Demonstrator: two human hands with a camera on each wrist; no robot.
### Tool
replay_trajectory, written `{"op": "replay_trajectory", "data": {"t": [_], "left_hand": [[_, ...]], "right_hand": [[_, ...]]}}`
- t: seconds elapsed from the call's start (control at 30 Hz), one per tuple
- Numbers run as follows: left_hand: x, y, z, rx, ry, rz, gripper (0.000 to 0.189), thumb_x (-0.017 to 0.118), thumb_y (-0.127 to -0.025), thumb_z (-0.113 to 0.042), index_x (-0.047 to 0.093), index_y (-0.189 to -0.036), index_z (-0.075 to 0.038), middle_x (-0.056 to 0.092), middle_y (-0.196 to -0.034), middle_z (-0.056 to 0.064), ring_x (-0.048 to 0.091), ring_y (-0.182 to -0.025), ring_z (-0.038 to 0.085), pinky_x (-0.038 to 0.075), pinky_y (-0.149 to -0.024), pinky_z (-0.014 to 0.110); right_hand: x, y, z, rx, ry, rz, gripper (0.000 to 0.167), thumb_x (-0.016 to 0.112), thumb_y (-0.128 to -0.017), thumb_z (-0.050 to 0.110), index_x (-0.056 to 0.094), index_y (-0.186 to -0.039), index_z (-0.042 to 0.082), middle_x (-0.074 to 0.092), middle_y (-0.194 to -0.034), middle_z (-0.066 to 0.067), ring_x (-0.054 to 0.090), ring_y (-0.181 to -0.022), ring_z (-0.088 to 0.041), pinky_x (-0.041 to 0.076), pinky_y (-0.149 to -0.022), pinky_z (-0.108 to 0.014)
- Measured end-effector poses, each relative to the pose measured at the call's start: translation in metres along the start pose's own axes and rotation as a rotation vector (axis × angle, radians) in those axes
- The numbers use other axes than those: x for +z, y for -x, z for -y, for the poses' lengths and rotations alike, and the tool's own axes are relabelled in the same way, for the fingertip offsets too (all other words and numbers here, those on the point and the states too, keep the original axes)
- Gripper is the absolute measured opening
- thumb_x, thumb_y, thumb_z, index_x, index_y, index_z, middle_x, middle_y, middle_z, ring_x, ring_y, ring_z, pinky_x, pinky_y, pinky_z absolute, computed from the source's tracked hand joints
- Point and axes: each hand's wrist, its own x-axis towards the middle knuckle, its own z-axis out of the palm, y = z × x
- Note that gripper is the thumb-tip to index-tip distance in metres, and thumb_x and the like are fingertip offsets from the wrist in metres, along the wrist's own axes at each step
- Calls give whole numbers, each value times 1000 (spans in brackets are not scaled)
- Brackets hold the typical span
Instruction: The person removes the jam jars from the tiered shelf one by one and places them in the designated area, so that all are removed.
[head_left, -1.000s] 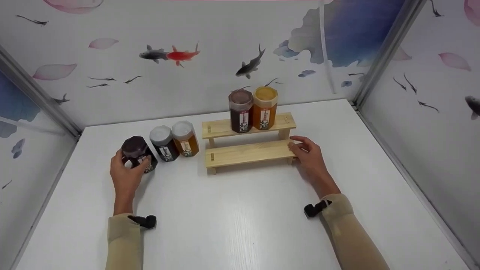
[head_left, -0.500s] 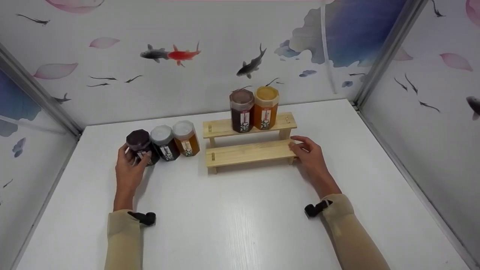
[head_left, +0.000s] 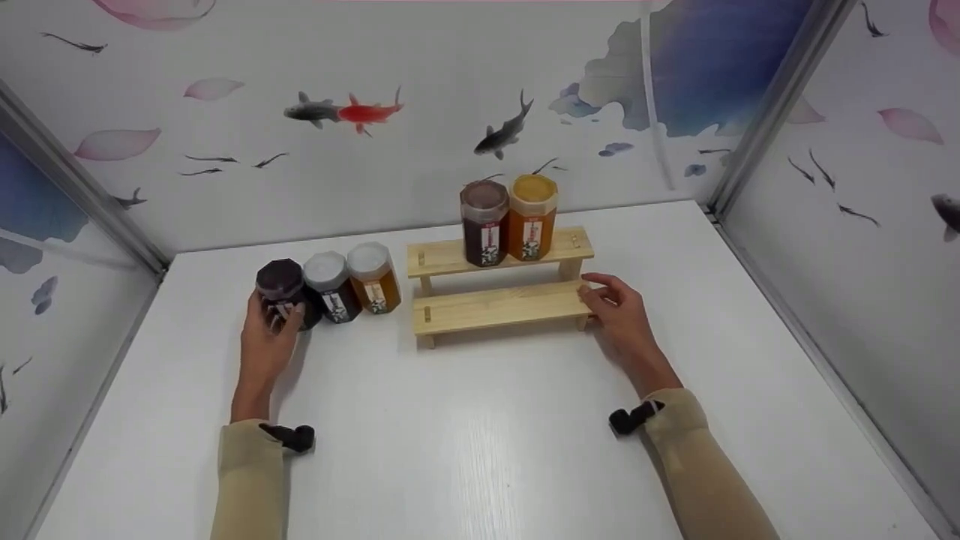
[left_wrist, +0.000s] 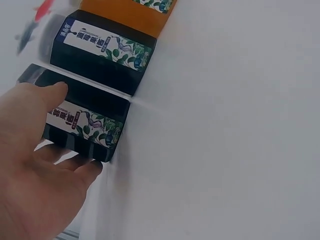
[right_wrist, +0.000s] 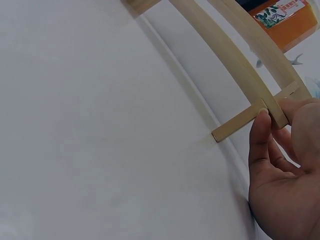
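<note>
My left hand [head_left: 266,341] holds a dark purple-lidded jar [head_left: 280,277] at the left end of a row. In the left wrist view its thumb lies over the label of the dark jar [left_wrist: 92,97], fingers round the other side. Beside it stand a dark jar with a pale lid [head_left: 335,292] and an amber jar with a pale lid [head_left: 375,281]. My right hand [head_left: 621,315] pinches the right end of the lower board of a two-step wooden rack [head_left: 502,306]; the right wrist view shows thumb and fingers at the board's end [right_wrist: 280,117].
On the rack's upper step stand a dark jar [head_left: 484,225] and an amber jar with a yellow lid [head_left: 532,221]. The white table [head_left: 465,435] meets patterned wall panels [head_left: 420,60] at the back and sides.
The left hand has moved the dark jar slightly right and away, up against the pale-lidded dark jar. The right hand and the rack stay as they were.
</note>
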Motion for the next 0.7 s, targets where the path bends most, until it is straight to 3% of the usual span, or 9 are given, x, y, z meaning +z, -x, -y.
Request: {"op": "replay_trajectory", "data": {"t": [0.17, 0.27, 0.43, 0.5, 0.6, 0.7], "left_hand": [[2, 1, -7, 21, -27, -85, 91, 71, -105, -29, 15, -175, -14, 26, -179, 15, 27, -166, 38, 24, -137, 53], [5, 3, -18, 40, -44, -178, 91, 71, -105, -33, 16, -175, -13, 24, -180, 13, 25, -166, 35, 21, -137, 52], [21, 5, -44, 164, -59, -390, 78, 72, -104, -36, 35, -168, -14, 38, -172, 5, 29, -163, 21, 23, -135, 41], [32, 6, -55, 235, -44, -436, 69, 72, -104, -34, 43, -163, -13, 45, -166, 4, 35, -158, 19, 30, -131, 42], [55, 9, -72, 325, -28, -424, 59, 73, -104, -30, 52, -155, -11, 53, -157, 5, 43, -149, 21, 39, -125, 48], [80, 11, -86, 398, -16, -339, 50, 73, -104, -25, 58, -148, -6, 60, -149, 10, 52, -143, 28, 45, -121, 52]], "right_hand": [[1, -1, 1, 13, -9, 8, 46, 71, -106, 43, 64, -146, 23, 64, -123, -10, 68, -101, -17, 60, -78, -23], [2, -1, 1, 14, -4, 13, 47, 71, -106, 44, 64, -146, 22, 64, -123, -10, 68, -102, -17, 60, -79, -23], [1, 0, 2, 16, 6, 24, 51, 71, -105, 47, 62, -149, 22, 64, -125, -10, 68, -105, -18, 60, -83, -23], [0, 1, 2, 15, 4, 24, 52, 71, -104, 48, 62, -148, 22, 64, -126, -10, 68, -105, -17, 61, -84, -23], [-1, 0, 1, 6, -5, 19, 50, 72, -104, 47, 64, -147, 22, 65, -124, -9, 69, -104, -16, 61, -83, -23], [0, 1, 0, -14, -19, 8, 47, 73, -104, 43, 65, -145, 20, 67, -120, -9, 70, -99, -15, 61, -80, -23]]}}
